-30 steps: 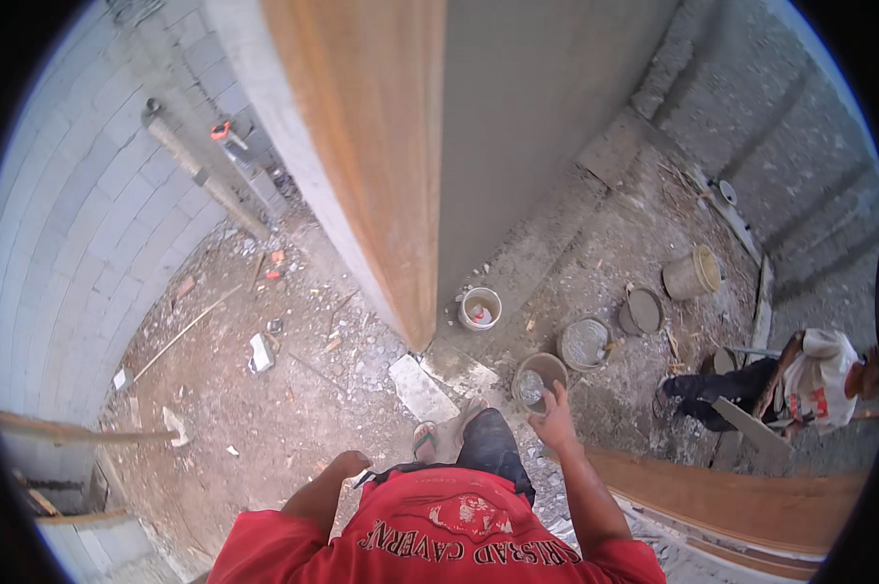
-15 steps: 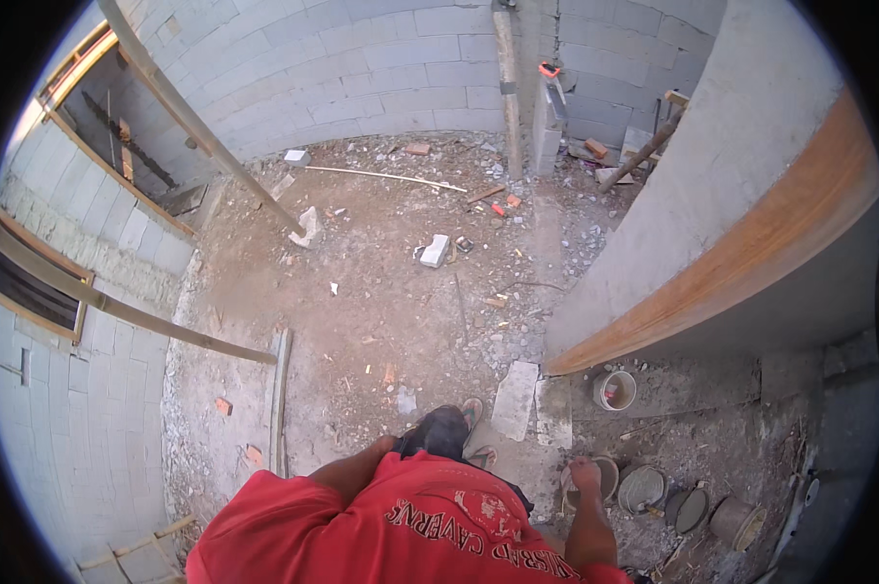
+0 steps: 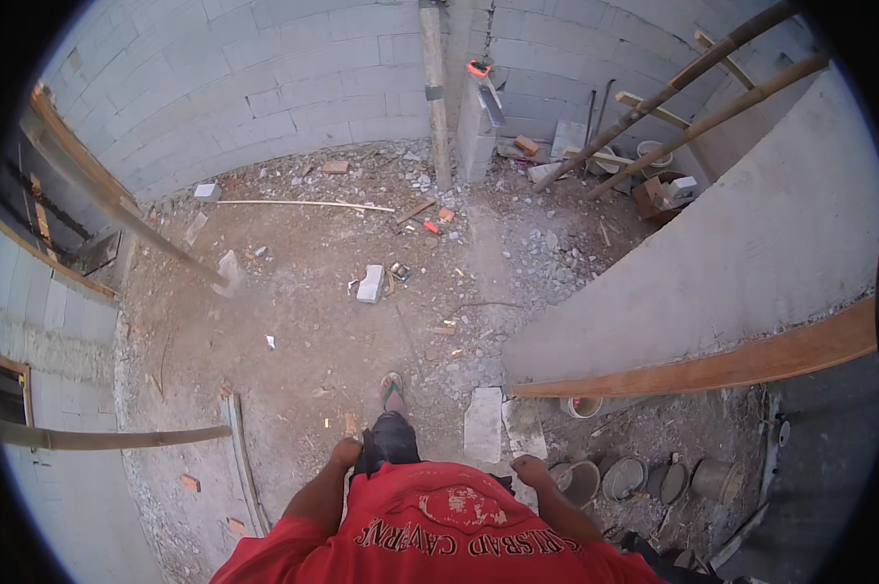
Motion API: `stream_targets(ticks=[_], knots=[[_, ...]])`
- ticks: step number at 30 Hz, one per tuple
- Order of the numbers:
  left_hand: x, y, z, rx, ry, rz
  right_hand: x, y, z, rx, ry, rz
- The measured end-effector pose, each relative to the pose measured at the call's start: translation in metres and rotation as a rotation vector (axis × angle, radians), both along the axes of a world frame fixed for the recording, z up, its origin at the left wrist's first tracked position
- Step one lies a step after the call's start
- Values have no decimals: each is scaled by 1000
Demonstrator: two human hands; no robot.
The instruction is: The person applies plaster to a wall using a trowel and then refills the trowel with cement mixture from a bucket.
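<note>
It's a building site: bare grey block walls (image 3: 303,92), pale stony rubble (image 3: 551,253) littering the brown dirt floor (image 3: 289,399), long brown wooden poles (image 3: 667,99) slanting, round grey buckets (image 3: 716,479) lined up.

Floor (image 3: 284,389): bare, brownish earth, strewn with grey rubble (image 3: 547,261), denser toward the far wall and right of centre. On it, near the middle: one whitish block (image 3: 370,284), tilt unclear. Farther off: thin pale stick (image 3: 303,203), left end by a second, light-grey block (image 3: 207,193); reddish brick (image 3: 334,167) beyond. Near side: two flat slabs (image 3: 482,424) side by side; to their right, a row of buckets (image 3: 714,480), contents indistinct. Lower left: long board (image 3: 246,467), brick fragment (image 3: 190,483) beside it.
</note>
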State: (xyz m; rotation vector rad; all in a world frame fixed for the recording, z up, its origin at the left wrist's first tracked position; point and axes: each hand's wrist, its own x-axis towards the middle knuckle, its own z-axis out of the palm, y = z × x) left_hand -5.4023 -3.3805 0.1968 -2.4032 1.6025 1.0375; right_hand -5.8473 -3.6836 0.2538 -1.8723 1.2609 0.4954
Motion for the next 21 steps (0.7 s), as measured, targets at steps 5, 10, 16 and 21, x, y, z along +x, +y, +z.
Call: stream_targets(ticks=[5, 10, 16, 21], knots=[[86, -70, 0, -41, 741, 755, 72, -48, 33, 22, 52, 203], [252, -64, -9, -249, 314, 129, 246, -129, 115, -118, -283, -235], [252, -256, 35, -9, 600, 783, 255, -207, 128, -155, -301, -332], [240, -367, 87, -129, 746, 882, 274, -273, 43, 33, 204, 564]])
